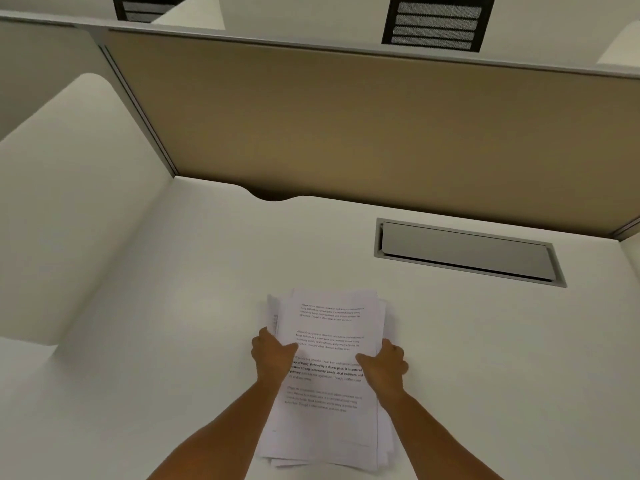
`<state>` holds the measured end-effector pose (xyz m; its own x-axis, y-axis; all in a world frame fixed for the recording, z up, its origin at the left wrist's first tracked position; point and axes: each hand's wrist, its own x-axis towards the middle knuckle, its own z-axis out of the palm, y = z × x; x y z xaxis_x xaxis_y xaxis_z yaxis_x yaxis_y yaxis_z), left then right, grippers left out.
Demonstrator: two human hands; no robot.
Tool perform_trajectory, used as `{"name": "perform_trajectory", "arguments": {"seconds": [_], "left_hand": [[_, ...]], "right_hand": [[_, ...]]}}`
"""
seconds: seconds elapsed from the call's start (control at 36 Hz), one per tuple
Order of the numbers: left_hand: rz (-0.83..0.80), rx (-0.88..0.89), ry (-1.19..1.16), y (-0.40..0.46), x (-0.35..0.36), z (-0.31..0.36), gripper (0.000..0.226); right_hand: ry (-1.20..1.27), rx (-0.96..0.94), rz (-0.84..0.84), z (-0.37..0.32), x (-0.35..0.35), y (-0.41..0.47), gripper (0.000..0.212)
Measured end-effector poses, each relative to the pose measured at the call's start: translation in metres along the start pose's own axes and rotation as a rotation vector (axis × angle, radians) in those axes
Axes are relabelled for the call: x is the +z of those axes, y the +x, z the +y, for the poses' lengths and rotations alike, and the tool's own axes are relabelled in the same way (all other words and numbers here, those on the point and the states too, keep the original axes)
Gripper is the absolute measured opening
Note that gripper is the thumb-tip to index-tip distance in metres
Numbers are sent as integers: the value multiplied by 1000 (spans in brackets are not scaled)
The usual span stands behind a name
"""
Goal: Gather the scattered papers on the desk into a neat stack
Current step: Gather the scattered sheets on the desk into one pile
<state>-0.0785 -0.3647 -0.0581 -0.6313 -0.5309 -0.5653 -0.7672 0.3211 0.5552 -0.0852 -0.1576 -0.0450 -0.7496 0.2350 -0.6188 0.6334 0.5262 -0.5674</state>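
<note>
A pile of white printed papers (329, 327) lies on the white desk (173, 306), in front of me near the desk's front edge. The sheets are roughly aligned, with several edges fanning out at the left, right and bottom. My left hand (272, 353) grips the pile's left edge, thumb on top of the top sheet. My right hand (384, 363) grips the right edge the same way, thumb on the page. Both forearms reach in from the bottom of the view.
A grey cable flap (464, 252) is set into the desk at the back right. A tan partition (346, 126) stands behind the desk, and a white side panel (69, 202) on the left. Two black chair backs (438, 22) show beyond the partition.
</note>
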Motion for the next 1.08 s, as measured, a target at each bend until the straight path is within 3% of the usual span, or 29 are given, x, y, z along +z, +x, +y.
{"name": "perform_trajectory", "arguments": {"seconds": [0.14,0.39,0.5,0.64,0.75,0.92,1.08], "left_hand": [[-80,44,-61,4,4,7,68],[-199,63,-148,9,5,13,44],[-245,89,-161,8,7,15,51],[-267,134,-161,6,9,15,51],[-302,149,-146,4,11,17,51],[-208,205,233,-9,21,30,77],[-214,214,195,-14,29,31,72]], "right_hand": [[6,29,5,-4,1,7,67],[-119,130,89,-11,8,13,70],[-139,81,67,-10,3,19,65],[27,74,-2,-8,0,23,71],[-120,101,65,-11,2,21,77],[-126,198,132,-11,2,22,75],[21,194,81,-13,0,25,76]]}}
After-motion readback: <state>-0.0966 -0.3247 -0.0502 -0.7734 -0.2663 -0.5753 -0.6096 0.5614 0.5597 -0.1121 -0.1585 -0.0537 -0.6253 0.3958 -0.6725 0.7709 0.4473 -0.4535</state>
